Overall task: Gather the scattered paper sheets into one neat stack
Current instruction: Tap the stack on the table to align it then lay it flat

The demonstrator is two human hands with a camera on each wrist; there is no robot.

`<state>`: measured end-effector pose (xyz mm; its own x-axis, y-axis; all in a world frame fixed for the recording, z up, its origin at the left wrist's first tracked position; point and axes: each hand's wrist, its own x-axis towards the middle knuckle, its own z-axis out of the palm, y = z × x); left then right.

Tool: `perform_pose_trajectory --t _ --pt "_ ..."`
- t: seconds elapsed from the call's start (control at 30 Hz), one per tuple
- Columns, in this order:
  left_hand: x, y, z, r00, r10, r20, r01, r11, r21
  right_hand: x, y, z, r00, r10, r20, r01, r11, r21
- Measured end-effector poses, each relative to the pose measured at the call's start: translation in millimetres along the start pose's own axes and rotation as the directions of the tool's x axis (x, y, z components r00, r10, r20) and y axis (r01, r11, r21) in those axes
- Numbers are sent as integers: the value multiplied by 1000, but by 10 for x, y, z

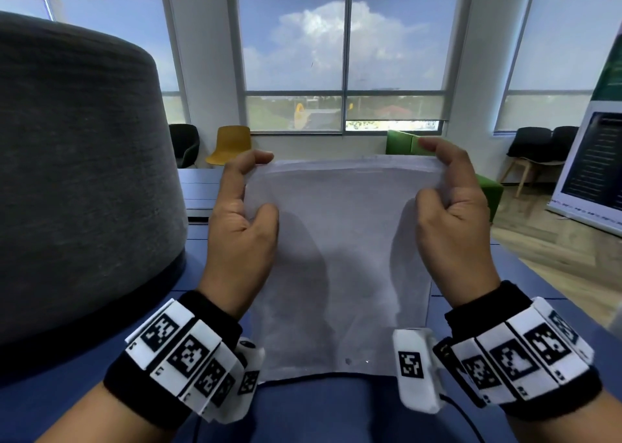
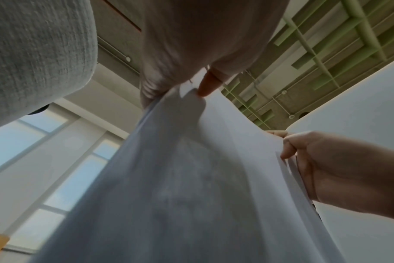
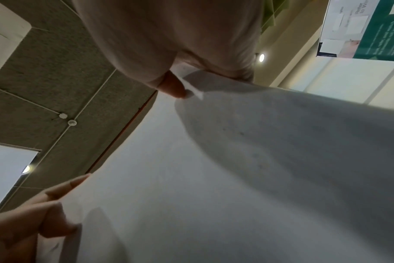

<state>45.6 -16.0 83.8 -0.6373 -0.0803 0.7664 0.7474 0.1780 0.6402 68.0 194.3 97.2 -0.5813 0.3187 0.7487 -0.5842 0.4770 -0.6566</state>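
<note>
Step in hand, as I read it: squaring up. The paper sheets [image 1: 340, 264] are already gathered into one bundle, held upright btwn both hands above the blue table [image 1: 336, 412], bottom edge down at or just over the tabletop — can't tell if it's touching. Left hand [image 1: 235, 237] grips the left side edge, thumb on the near face, index hooked over the top left corner; right hand [image 1: 451, 220] mirrors it on the right edge, fingers curled round the sheets w/ index up at the top right corner. Left wrist view shows several sheet edges slightly staggered by the right hand's fingers [image 2: 288, 147], so not flush yet. Long axis runs vertical, top edge pointing up and tilted a bit toward the far windows, broad face toward the person. Next move probably calls for a loose grip and a tap of the bottom edge on the table so the sheets drop level, then laying the stack flat. A grey fabric lampshade [image 1: 77, 159] sits at near left, close to the left hand.
</note>
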Motion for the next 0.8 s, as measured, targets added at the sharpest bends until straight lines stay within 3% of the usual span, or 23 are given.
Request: perform_pose_trajectory --t 0.17,0.37,0.5,0.6,0.8 --pt "-62 13 18 1000 12 23 -13 999 52 -58 -10 -3 1000 9 -11 -11 977 -215" --pt "-58 12 10 999 -21 50 16 996 93 -54 -25 -6 1000 -13 24 20 951 -310" --pt "-147 29 60 998 -60 13 60 998 2 -95 36 -6 997 75 10 -73 992 -101" --pt "-252 -88 77 983 -183 -7 182 980 -84 -218 172 -3 979 202 27 -204 970 134" --pt "-541 -447 56 920 -392 3 391 918 -70 -462 534 -24 893 428 138 -446 881 156"
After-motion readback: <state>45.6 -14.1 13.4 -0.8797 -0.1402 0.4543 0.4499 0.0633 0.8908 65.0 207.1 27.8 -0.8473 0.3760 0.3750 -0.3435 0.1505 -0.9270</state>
